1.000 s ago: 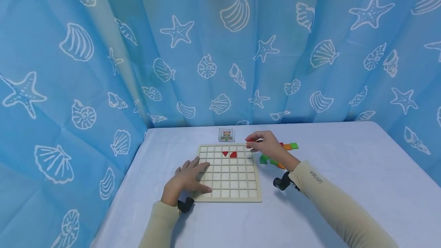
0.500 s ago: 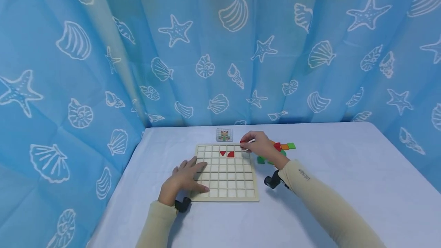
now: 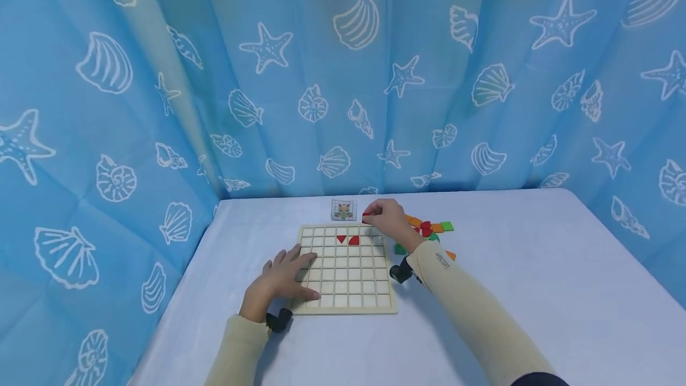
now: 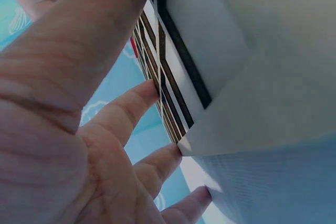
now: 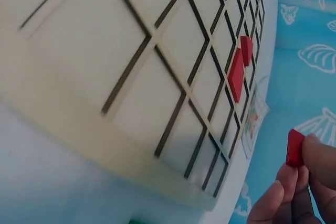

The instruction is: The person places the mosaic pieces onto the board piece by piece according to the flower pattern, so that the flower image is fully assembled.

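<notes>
A cream grid board (image 3: 348,310) lies flat on the table. Two red tiles rest in its cells near the far side: a triangle (image 3: 341,239) and a quarter-round tile (image 3: 354,240). My left hand (image 3: 280,279) rests spread over the board's left edge, fingertips touching it in the left wrist view. Above the far right corner, my right hand (image 3: 390,219) pinches a small red tile (image 5: 295,148) between thumb and fingers. Its full shape is partly hidden by the fingertips. Behind the board lies a small pattern card (image 3: 343,210) with a coloured figure on a grid.
To the right of the board, loose red, orange and green tiles (image 3: 426,228) lie in a pile, partly behind my right wrist. A white cloth (image 3: 536,267) covers the table. A blue shell-print curtain (image 3: 332,76) hangs behind and along the left.
My right hand has moved left and slightly away from me with the red tile, uncovering more of the loose pile. The left hand keeps its place on the board. The head view has shifted slightly.
</notes>
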Demonstrator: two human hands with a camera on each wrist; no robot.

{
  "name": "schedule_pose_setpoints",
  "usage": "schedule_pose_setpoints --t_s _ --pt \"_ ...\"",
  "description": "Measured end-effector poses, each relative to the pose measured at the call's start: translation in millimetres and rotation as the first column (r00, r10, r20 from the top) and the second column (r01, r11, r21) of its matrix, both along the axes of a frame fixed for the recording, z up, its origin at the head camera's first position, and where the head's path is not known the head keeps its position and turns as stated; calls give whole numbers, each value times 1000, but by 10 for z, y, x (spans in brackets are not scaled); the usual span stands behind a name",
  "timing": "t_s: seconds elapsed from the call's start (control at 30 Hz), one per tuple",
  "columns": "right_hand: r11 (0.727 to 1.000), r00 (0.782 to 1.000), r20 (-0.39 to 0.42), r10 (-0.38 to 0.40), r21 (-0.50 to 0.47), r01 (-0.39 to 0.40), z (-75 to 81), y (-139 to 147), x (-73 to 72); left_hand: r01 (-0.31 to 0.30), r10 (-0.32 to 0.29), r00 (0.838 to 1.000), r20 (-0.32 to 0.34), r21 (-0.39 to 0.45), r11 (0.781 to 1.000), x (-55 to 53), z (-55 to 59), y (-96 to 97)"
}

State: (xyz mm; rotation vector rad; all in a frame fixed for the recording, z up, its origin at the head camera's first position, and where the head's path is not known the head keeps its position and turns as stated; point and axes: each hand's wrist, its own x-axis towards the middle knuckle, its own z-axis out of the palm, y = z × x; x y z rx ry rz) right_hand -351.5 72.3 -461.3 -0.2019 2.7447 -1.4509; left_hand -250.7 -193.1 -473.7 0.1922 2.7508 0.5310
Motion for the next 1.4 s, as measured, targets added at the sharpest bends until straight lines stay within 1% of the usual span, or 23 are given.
schedule_pose_setpoints --t_s 0.13,0.27,0.43,0.57,0.7,0.83,0.93,1.03,1.2,1.4 --pt "1000 1000 -10 7 22 -7 13 -94 -48 -1 1 1000 -3 -5 1000 -32 7 -16" --pt "999 1000 -5 9 46 -9 -6 -172 -67 -6 7 1000 8 -13 1000 -47 11 -7" --pt "998 1000 23 17 52 -18 -56 -286 -31 -4 5 999 33 -25 1000 -18 12 6" --pt "998 997 55 57 28 -59 -90 -365 20 4 -2 999 47 -34 999 -9 13 12" --pt "995 994 61 91 30 -93 -111 -467 29 0 2 999 44 -36 999 -7 31 12" --pt "993 992 45 115 36 -117 -104 -567 31 -5 6 999 34 -32 999 -11 38 11" --pt "988 988 43 148 31 -149 -91 -624 47 -2 3 1000 29 -41 999 -16 31 12" --pt "985 984 58 171 21 -172 -89 -673 70 3 -2 1000 29 -45 999 -13 11 7" --pt "984 982 68 173 28 -176 -100 -722 78 1 0 1000 30 -37 999 -19 -7 5" --pt "981 980 77 183 45 -187 -139 -759 45 -9 11 999 38 -46 999 -22 16 10"
